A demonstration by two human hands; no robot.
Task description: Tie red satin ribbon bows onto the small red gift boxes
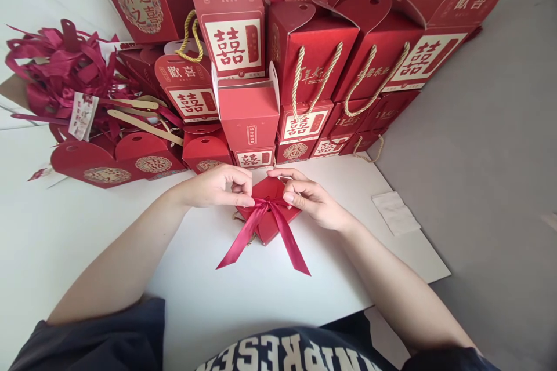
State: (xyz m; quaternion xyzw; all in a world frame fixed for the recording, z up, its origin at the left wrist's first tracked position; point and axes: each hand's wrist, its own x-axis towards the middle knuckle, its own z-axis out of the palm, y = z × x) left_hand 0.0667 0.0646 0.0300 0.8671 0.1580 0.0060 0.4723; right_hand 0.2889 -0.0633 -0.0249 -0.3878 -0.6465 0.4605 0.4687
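A small red gift box (268, 231) stands on the white table in front of me. Across its top runs a crimson satin ribbon (290, 242), knotted in the middle, with two long tails hanging toward me. My left hand (224, 186) pinches the ribbon at the left of the knot between thumb and curled fingers. On the other side, my right hand (311, 200) has its thumb and fingers closed on the ribbon at the right of the knot, with the index finger stretched over the box's far edge. Part of a twisted cord shows at the box's left side.
Stacked red gift boxes (313, 58), several with gold rope handles, line the back. To the left lies a tangled heap of crimson ribbons (65, 69) beside fan-like sticks (145, 126). A folded white tissue (395, 213) rests near the right edge of the white table (339, 261).
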